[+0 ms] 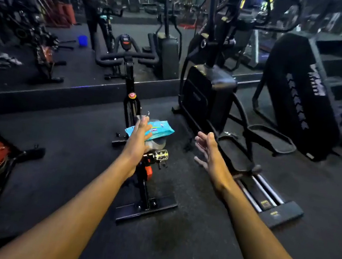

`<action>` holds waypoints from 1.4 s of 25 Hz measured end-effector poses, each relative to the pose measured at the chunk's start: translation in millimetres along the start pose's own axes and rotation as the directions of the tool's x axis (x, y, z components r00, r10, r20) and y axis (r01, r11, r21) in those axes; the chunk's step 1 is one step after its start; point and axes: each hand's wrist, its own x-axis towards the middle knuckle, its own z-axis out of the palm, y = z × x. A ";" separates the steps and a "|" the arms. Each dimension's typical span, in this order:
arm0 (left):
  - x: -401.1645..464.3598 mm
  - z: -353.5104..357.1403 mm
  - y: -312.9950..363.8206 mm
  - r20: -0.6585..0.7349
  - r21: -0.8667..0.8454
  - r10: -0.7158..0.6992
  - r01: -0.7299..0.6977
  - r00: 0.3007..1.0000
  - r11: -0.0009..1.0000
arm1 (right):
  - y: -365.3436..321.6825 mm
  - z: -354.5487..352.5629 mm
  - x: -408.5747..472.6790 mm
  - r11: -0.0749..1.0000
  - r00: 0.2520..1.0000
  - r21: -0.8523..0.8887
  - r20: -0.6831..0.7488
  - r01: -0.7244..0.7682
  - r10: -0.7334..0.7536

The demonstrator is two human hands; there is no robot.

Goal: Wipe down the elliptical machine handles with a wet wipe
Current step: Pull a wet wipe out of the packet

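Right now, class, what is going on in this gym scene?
A person stands among exercise machines with both arms stretched forward. The left hand reaches to a blue pack of wet wipes resting on the seat of a spin bike, fingers straight, at or just over the pack. The right hand hovers open, holding nothing. The elliptical machine stands just to the right, untouched; no wipe is out yet, so the wiping has not begun.
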 end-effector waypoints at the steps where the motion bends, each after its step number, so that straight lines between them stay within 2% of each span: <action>1: 12.3 7.3 -6.8 0.002 0.018 -0.021 0.021 1.000 1.000 | 7.3 -3.3 19.5 1.000 1.000 0.001 0.024 -0.020 0.020; 4: 60.4 14.5 -42.9 -0.037 0.094 -0.108 0.111 0.993 0.989 | 38.1 -12.3 77.7 0.997 0.992 -0.017 0.097 -0.079 0.080; 8: 134.0 3.3 -97.2 -0.104 0.220 -0.129 0.150 0.986 0.964 | 77.4 -5.0 153.7 0.986 0.969 -0.014 0.185 -0.166 0.165; 12: 174.3 -8.1 -137.2 -0.190 0.352 -0.076 0.140 0.979 0.925 | 110.1 17.0 200.2 0.965 0.950 0.054 0.197 -0.257 0.242; 14: 194.1 -13.8 -148.1 -0.195 0.420 -0.044 0.124 0.980 0.899 | 115.5 30.9 226.2 0.964 0.943 0.016 0.215 -0.264 0.255; 21: 266.7 -51.1 -163.9 -0.080 0.637 0.100 -0.027 0.992 0.770 | 113.9 48.4 310.4 0.955 0.953 -0.237 0.200 -0.179 0.229; 25: 311.5 -71.0 -174.3 0.030 0.762 -0.040 0.004 0.999 0.648 | 141.6 57.0 375.6 0.916 0.981 -0.400 0.174 -0.010 0.087; 27: 321.4 -78.3 -177.1 0.123 0.827 -0.127 -0.031 0.984 0.561 | 160.3 70.3 402.3 0.856 0.966 -0.517 0.229 0.018 0.118; 29: 326.5 -82.3 -179.5 0.187 0.862 -0.175 -0.076 0.967 0.501 | 170.8 83.2 421.7 0.808 0.915 -0.587 0.350 0.048 0.200; 32: 333.5 -82.9 -180.7 0.226 0.862 -0.185 -0.108 0.956 0.495 | 176.8 81.6 432.1 0.826 0.843 -0.562 0.456 0.025 0.285; 35: 336.5 -83.8 -179.5 0.232 0.858 -0.151 -0.129 0.961 0.497 | 174.5 78.8 427.6 0.852 0.836 -0.522 0.454 -0.029 0.307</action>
